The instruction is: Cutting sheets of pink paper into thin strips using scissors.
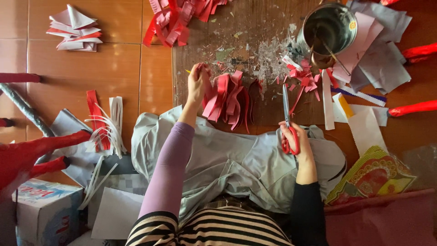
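Note:
My left hand [198, 84], in a lilac sleeve, reaches forward and pinches the top edge of a bunch of red paper strips [230, 100] fanned out on a scuffed wooden board [255, 27]. My right hand [296, 143], in a black sleeve, grips red-handled scissors [287, 120] with the blades pointing away from me, just right of the strips. The blades look nearly closed. A grey cloth [236, 164] covers my lap under both arms.
A metal bucket [328, 29] stands at the board's far right among grey and pink sheets [378, 59]. More red cuttings [175, 18] lie at the top, folded paper [75, 29] at top left, white strips [107, 132] on the tiled floor, a cardboard box [45, 212] at bottom left.

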